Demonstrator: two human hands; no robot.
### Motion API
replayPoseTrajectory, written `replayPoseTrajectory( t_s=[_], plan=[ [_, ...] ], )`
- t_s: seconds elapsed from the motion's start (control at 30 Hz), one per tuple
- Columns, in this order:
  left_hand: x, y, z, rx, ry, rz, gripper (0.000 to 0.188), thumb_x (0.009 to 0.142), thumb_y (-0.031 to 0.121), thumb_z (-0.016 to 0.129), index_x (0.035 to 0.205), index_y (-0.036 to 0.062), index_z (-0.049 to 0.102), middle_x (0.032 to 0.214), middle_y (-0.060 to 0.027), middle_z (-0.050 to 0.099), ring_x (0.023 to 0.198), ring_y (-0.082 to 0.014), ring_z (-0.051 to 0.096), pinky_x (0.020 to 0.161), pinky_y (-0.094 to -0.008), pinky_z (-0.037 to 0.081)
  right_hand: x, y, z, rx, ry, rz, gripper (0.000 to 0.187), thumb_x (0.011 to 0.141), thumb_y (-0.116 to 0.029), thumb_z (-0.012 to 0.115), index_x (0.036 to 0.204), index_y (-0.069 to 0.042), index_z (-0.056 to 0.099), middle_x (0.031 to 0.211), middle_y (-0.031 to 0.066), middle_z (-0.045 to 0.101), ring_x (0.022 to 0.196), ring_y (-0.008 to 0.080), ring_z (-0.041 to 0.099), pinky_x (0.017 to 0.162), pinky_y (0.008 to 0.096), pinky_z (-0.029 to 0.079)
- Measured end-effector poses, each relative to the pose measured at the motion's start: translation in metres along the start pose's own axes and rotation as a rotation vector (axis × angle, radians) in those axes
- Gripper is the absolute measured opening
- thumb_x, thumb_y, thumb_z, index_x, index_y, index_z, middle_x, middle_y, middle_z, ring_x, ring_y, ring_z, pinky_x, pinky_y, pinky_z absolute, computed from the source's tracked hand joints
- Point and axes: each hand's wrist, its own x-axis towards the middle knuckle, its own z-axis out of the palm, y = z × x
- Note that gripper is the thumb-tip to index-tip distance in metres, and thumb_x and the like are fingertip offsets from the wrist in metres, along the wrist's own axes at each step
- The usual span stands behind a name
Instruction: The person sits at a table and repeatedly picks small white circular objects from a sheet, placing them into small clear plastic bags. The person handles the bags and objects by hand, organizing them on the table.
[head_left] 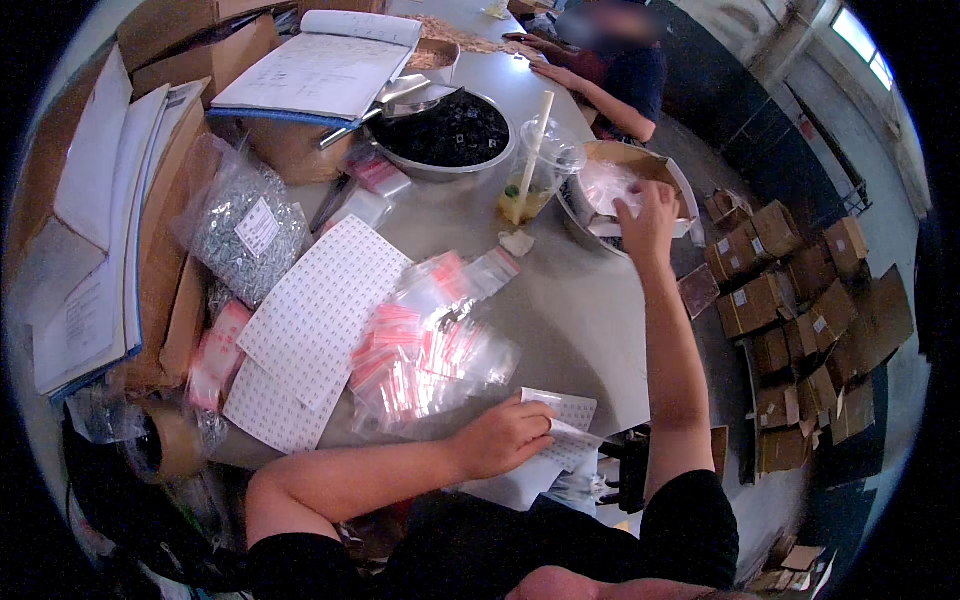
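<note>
A: Left hand, lower centre of frame — what's it doing?

B: It's pressing down on a white dotted label sheet at the near table edge, fingers curled loosely over it, palm down. Pinning it rather than gripping.

A: Right hand?

B: It's reaching out to the upper right of centre, into a round metal bowl holding clear plastic bags. Fingers are bent down into the bags; I can't tell whether they're pinching one.

A: Handling?

B: The sheet is looking thin, light and floppy, probably creasing easily; best taken by a free corner or edge. Its long axis is running lower left to upper right, with one end sticking out past the hand toward the right.

A: Around it?

B: A pile of small clear zip bags with red strips is lying just left of the left hand, and a larger white dotted sheet is sitting further left. A clear plastic cup with a straw is standing beside the bowl.
</note>
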Motion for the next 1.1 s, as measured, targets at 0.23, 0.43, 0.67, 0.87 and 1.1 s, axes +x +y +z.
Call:
replayPoseTrajectory(
  t_s=[0.23, 0.43, 0.67, 0.87, 1.1],
  plan=[
    [-0.005, 0.001, 0.003, -0.066, -0.195, 0.137, 0.012, 0.081, 0.011, 0.065, 0.087, 0.0029, 0.059, 0.104, -0.0118, 0.061, 0.09, -0.034, 0.06, 0.083, -0.0427, 0.047, -0.089, -0.151, -0.04, 0.763, -0.801, -0.816, 0.054, 0.087, -0.033, 0.066, 0.136, -0.017, 0.051, 0.149, 0.0134, 0.038, 0.137, 0.037, 0.033, 0.11, 0.054, 0.028],
    [-0.003, 0.001, 0.001, -0.083, -0.217, 0.155, 0.013, 0.078, 0.009, 0.068, 0.088, 0.003, 0.061, 0.107, -0.0122, 0.062, 0.091, -0.0351, 0.061, 0.082, -0.043, 0.049, -0.132, -0.162, -0.02, 0.593, -0.778, -0.826, 0.078, 0.083, -0.067, 0.049, 0.148, -0.027, 0.033, 0.157, 0.0042, 0.025, 0.144, 0.0358, 0.021, 0.109, 0.0639, 0.019],
    [-0.005, -0.002, 0.006, -0.062, -0.147, 0.085, 0.016, 0.08, 0.01, 0.07, 0.09, 0.0007, 0.061, 0.105, -0.0146, 0.062, 0.091, -0.0356, 0.062, 0.081, -0.0425, 0.051, -0.162, -0.097, -0.057, 0.187, -0.861, -0.427, 0.08, 0.085, -0.073, 0.035, 0.15, -0.028, 0.029, 0.158, 0.0043, 0.022, 0.144, 0.0377, 0.019, 0.111, 0.063, 0.015],
    [0.002, 0.006, -0.002, -0.091, -0.021, -0.072, 0.016, 0.084, 0.011, 0.068, 0.082, -0.0027, 0.059, 0.099, -0.0167, 0.062, 0.084, -0.0363, 0.061, 0.075, -0.0402, 0.05, -0.159, -0.059, -0.071, 0.433, -0.862, -0.118, 0.072, 0.094, -0.06, 0.036, 0.151, -0.018, 0.026, 0.159, 0.0151, 0.015, 0.146, 0.0401, 0.007, 0.114, 0.0581, 0.011],
    [0.009, 0.013, -0.01, -0.083, 0.158, -0.33, 0.018, 0.085, 0.008, 0.067, 0.099, -0.0026, 0.065, 0.099, -0.0165, 0.063, 0.085, -0.0288, 0.065, 0.072, -0.0354, 0.053, -0.162, -0.059, -0.129, 0.985, -0.616, 0.243, 0.052, 0.085, -0.034, 0.068, 0.125, -0.003, 0.053, 0.128, 0.0178, 0.051, 0.12, 0.0325, 0.049, 0.102, 0.0414, 0.039]
  ],
)
